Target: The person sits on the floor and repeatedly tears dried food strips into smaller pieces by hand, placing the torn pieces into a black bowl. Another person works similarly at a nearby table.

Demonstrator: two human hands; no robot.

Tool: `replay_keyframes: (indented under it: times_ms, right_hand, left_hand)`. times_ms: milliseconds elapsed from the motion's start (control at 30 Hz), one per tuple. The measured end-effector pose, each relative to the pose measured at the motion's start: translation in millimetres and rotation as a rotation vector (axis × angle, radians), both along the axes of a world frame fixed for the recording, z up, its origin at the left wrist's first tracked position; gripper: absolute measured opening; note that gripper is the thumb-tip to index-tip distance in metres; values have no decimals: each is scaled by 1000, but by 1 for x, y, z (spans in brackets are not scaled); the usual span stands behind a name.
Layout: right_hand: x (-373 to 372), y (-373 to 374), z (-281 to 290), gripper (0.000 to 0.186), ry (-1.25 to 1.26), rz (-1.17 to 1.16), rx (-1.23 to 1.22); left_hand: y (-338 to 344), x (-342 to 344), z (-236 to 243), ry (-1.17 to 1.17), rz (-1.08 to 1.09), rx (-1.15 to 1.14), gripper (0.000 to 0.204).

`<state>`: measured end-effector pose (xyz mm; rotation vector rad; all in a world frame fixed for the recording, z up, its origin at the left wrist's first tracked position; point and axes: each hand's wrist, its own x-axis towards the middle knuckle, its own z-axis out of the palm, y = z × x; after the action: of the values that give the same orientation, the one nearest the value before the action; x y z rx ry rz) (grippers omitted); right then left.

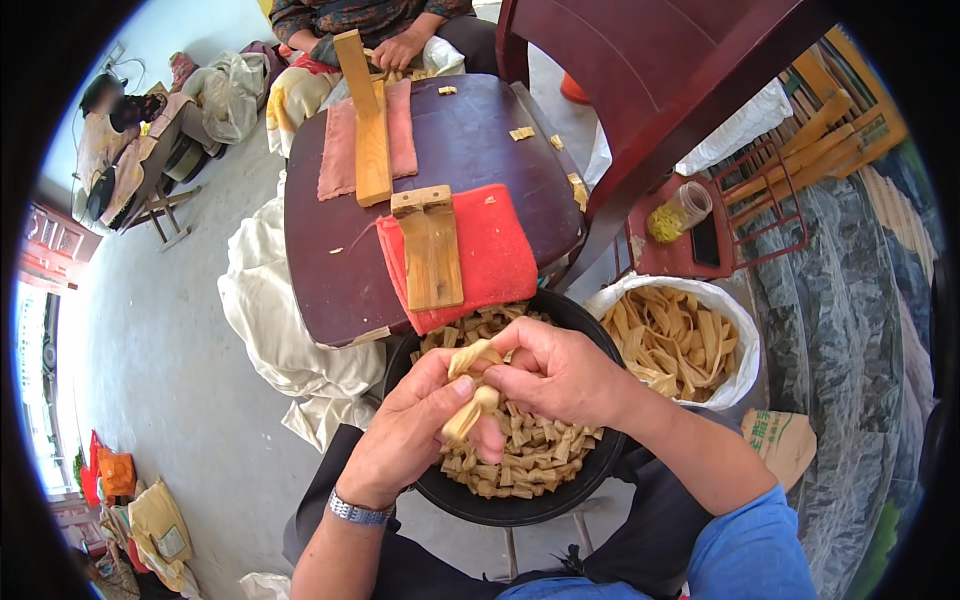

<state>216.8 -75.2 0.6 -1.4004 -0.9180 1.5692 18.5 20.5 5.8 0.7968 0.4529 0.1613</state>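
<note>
In front of me both hands grip one pale yellow, flat, pliable strip (pixel 462 425), which is bent into a loop or knot. My left hand (pixel 412 418), with a metal watch on its wrist, pinches it between thumb and fingers. My right hand (pixel 560 372) has thumb and fingertips closed on the strip's upper part; the fingers partly hide it. Directly below, a round black tub (pixel 520 515) holds many short, tan knotted pieces (pixel 535 450). To the right stands a white sack (pixel 745 345) of long, loose strips (pixel 675 335) of similar colour.
Ahead is a dark red chair seat (pixel 480 130) with a wooden block (pixel 435 265) on red cloth (pixel 505 250) and a wooden bar (pixel 372 150) on pink cloth (pixel 335 160). A jar (pixel 688 207) stands at right. Across sits another person, their hand (pixel 400 48) over strips.
</note>
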Motion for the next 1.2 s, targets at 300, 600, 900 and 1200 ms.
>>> replay_keyframes:
  times_ms: [300,600,900,1200]
  right_hand:
    - [-1,1,-5,23,-245,30,94]
    - [1,2,4,23,-264,32,176]
    - [14,-1,-16,27,-49,133,-62]
    - [31,-11,-22,31,-165,676,-30]
  left_hand:
    - [-3,4,-13,139,145,91,31]
    - [-3,5,-18,85,230,373,22]
    - [-18,7,-15,133,94,1729,42]
    - [-45,-5,-29,120,-176,1833,21]
